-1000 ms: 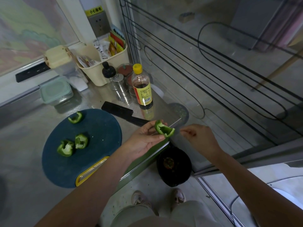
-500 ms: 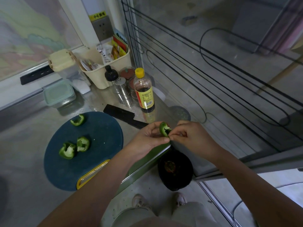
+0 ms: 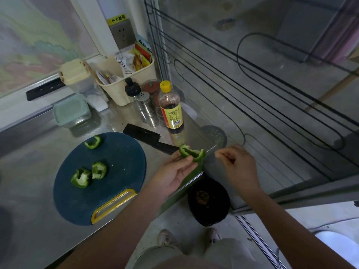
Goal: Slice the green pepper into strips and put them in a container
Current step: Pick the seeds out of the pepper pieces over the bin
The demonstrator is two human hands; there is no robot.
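Our left hand (image 3: 172, 175) pinches one pepper piece (image 3: 192, 153) above the edge of the counter (image 3: 29, 191). Our right hand (image 3: 239, 167) curls just beside it; whether it holds anything, we cannot tell. Three other pieces (image 3: 93, 142) (image 3: 99, 170) (image 3: 81, 178) lie on the cutting board (image 3: 116, 191).

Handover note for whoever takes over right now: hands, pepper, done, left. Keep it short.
Left hand pinches one pepper piece near the counter edge. Right hand is beside it, apart, fingertips together; unclear if it holds anything.
Three other pieces lie on the blue board; the black knife lies on the counter behind it, in no hand.
Done: pepper in chunks. Left: slice strips, fill the lidded container, which stands closed at the back.
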